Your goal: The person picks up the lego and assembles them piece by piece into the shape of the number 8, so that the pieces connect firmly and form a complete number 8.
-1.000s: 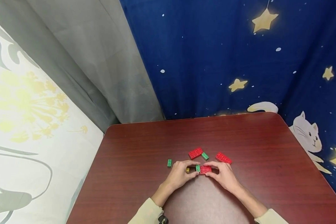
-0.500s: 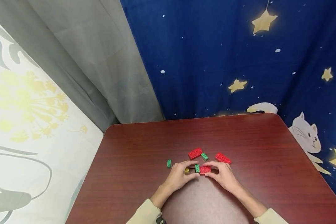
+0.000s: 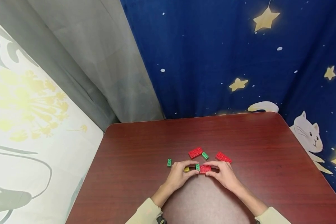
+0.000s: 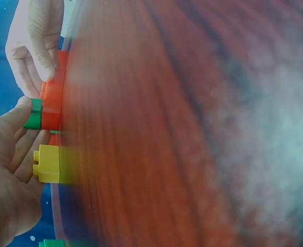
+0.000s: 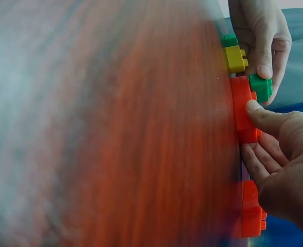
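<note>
A red brick [image 3: 205,169] lies on the table in front of the person, and my right hand [image 3: 225,176] grips it between thumb and fingers. On its left end sits a small green brick [image 3: 197,167], which my left hand [image 3: 178,175] pinches from the near and far sides. In the right wrist view the green brick [image 5: 261,88] stands on the studded side of the red brick [image 5: 242,109]; whether it is fully pressed down I cannot tell. Beside the left palm rests a yellow brick [image 4: 49,163], not held, partly covered by that hand in the head view.
Behind the hands, a red brick [image 3: 195,152] lies by a small green brick [image 3: 205,156]. Another red brick [image 3: 223,157] is beyond the right hand, and another green brick [image 3: 169,162] left of the left hand. The brown table [image 3: 140,140] ends at curtains [image 3: 196,62].
</note>
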Demonstrator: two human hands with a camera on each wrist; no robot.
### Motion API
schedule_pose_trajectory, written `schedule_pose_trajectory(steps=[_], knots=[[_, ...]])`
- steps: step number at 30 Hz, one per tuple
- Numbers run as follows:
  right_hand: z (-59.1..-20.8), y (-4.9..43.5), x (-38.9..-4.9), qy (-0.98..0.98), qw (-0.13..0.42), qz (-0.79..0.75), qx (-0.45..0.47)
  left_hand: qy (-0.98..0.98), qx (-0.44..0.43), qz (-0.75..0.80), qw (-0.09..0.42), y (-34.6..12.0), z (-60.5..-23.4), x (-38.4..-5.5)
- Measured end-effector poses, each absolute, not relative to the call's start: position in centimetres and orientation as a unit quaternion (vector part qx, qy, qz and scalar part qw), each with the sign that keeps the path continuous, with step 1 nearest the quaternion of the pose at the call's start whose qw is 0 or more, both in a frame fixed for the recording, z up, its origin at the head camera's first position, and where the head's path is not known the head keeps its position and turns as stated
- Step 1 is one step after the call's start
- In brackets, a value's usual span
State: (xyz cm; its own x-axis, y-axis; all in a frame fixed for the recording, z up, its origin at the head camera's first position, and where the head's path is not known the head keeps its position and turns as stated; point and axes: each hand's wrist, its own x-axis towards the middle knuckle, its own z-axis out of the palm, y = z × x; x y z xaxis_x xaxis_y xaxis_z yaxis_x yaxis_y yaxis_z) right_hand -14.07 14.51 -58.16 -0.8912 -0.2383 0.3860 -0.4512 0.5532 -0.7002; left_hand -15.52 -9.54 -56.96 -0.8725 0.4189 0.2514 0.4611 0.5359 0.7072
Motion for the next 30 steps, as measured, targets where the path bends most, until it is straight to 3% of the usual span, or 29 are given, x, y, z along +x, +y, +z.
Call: schedule_pose_trajectory(steps=[30], knots=[[-58.00,14.62,-14.05,-0.876,0.112,0.428,0.194,-0.885,-0.277,-0.374,0.028,-9.57,-56.96,-15.55]])
